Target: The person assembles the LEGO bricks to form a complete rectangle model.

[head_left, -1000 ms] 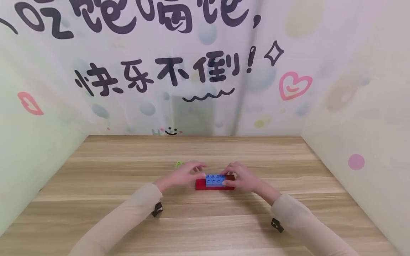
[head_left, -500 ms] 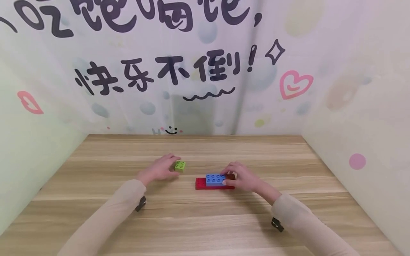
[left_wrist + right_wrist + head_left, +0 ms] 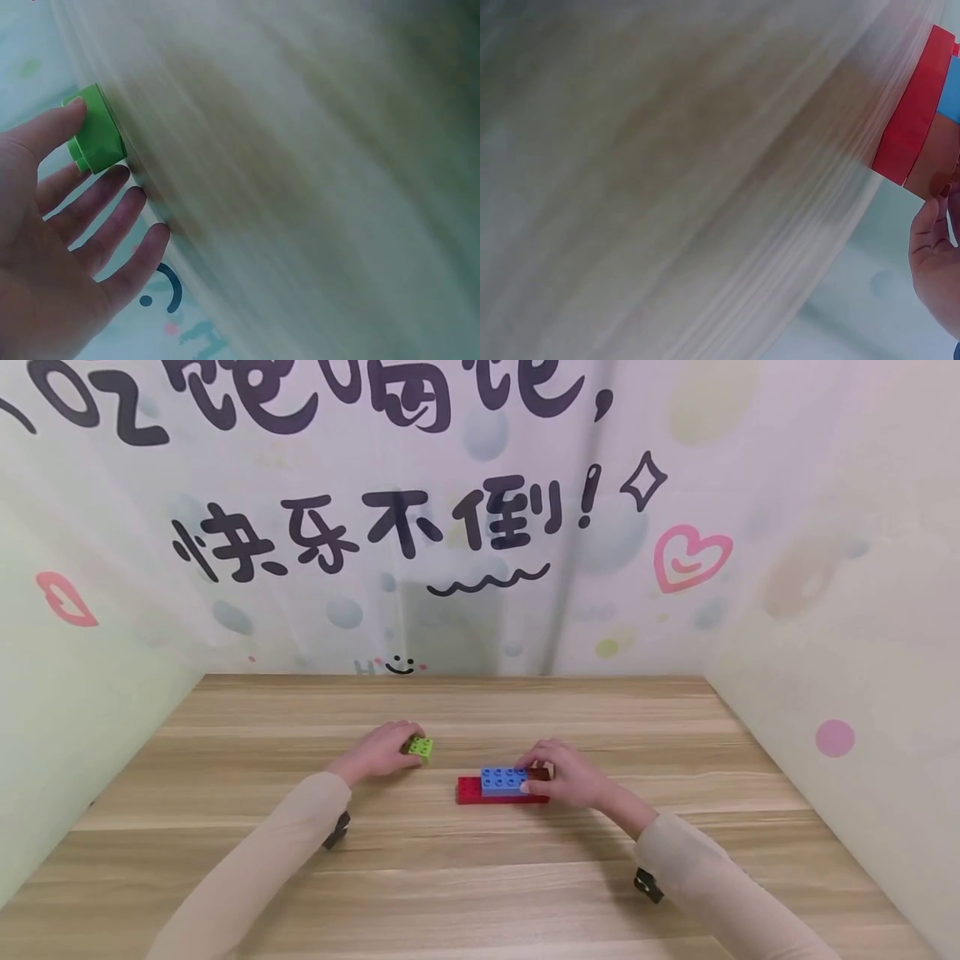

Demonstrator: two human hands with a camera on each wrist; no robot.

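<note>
Most of the head view was taken up by a pale printed backdrop (image 3: pixel 300 631), its top line of dark lettering chopped off by the frame. Below it, a wood-grain tabletop (image 3: pixel 480 877) was being worked on, with two beige sleeves (image 3: pixel 262 860) stretched across it. The right hand (image 3: pixel 573 779) was clamped on the brown brick (image 3: pixel 932 154), fingertips reaching the end of the blue eight-stud brick (image 3: pixel 501 781). The left hand (image 3: pixel 382 750) was clamped, pretty lightly it seemed, on the lime-green four-stud brick (image 3: pixel 422 747), with the thumb on one side and a finger on the other.

Progress-wise, the build could be called partly done: the blue and brown pieces were set next to each other on top of the long red brick (image 3: pixel 468 792) (its left end was left uncovered, studs and all). Only the lime-green one was left unattached, off to the left of the stack and apparently resting on the tabletop.

As for what couldn't be made out: the brown brick was mostly covered by the right hand in the head view, and both stack and hand were cut off by the edge in the right wrist view. Whether the red base was made of one piece or two couldn't be told.
</note>
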